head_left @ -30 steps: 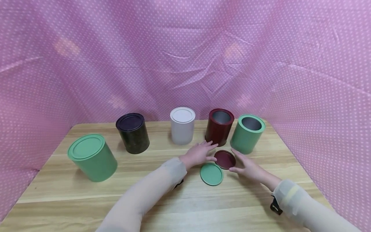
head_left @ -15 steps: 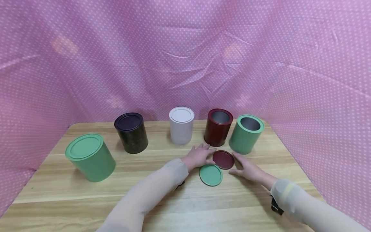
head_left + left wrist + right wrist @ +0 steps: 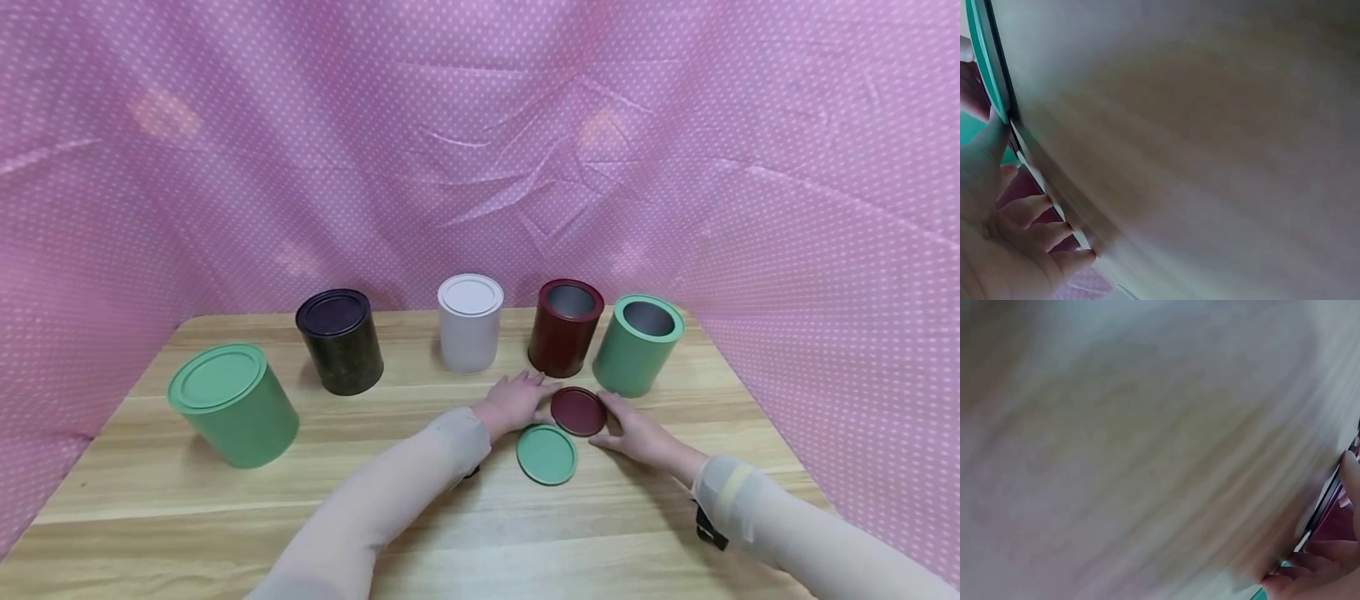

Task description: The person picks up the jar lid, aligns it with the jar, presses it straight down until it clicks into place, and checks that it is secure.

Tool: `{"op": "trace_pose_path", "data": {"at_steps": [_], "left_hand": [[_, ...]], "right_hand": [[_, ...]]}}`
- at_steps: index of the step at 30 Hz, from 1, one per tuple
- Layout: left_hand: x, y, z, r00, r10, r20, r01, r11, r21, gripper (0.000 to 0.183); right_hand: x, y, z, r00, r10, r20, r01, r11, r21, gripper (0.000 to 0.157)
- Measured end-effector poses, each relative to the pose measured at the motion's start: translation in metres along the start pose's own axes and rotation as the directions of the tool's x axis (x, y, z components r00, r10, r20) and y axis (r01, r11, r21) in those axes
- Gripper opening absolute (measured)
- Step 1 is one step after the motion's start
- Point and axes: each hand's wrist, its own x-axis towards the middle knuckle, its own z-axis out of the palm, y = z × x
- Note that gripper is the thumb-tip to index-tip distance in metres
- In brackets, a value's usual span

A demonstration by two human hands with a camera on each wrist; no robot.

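Observation:
A dark red lid (image 3: 578, 412) lies flat on the wooden table between my two hands. My left hand (image 3: 513, 403) is at its left side, fingers spread and fairly straight. In the left wrist view, its thumb (image 3: 994, 134) is beside the rim of the green lid (image 3: 988, 59). On the other side, my right hand (image 3: 636, 429) has thumb and fingers apart at the red lid's right edge. In front of the red lid lies the green lid (image 3: 547, 455), very close to it. Behind stand the uncovered dark red can (image 3: 564, 337) and uncovered green can (image 3: 634, 354).
A lidded white can (image 3: 470, 329) stands left of the red one. Further left are a lidded black can (image 3: 347, 354) and a lidded green can (image 3: 243, 417). Pink dotted cloth (image 3: 480, 167) surrounds the wooden table (image 3: 187, 533) at the back and sides.
Both hands have shifted slightly and closed in around the red lid. My left thumb has moved to the gap near the green lid. The cans stay in place.

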Motion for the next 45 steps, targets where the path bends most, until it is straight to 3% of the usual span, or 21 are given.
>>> {"op": "trace_pose_path", "data": {"at_steps": [7,15,32,40,45], "left_hand": [[0.0,0.007,0.002,0.999,-0.04,0.013,0.039,0.998,0.054,0.072],[-0.002,0.015,0.0,0.995,-0.099,0.019,0.098,0.994,0.043,0.073],[0.001,0.013,-0.001,0.996,-0.09,0.012,0.09,0.996,0.002,0.07],[-0.002,0.011,-0.004,0.997,-0.075,0.008,0.076,0.996,-0.04,0.07],[-0.003,0.007,-0.007,0.999,-0.048,-0.003,0.047,0.996,-0.078,0.069]], "right_hand": [[0.002,-0.005,0.001,1.0,0.004,-0.003,-0.005,0.999,-0.034,0.08],[0.005,-0.013,0.004,0.999,0.033,-0.017,-0.033,0.998,-0.05,0.078],[0.014,-0.022,0.0,0.998,0.054,-0.018,-0.055,0.996,-0.065,0.062],[0.015,-0.02,-0.001,0.998,0.052,-0.024,-0.051,0.998,0.021,0.057],[0.014,-0.018,-0.001,0.998,0.042,-0.04,-0.039,0.996,0.082,0.062]]}}
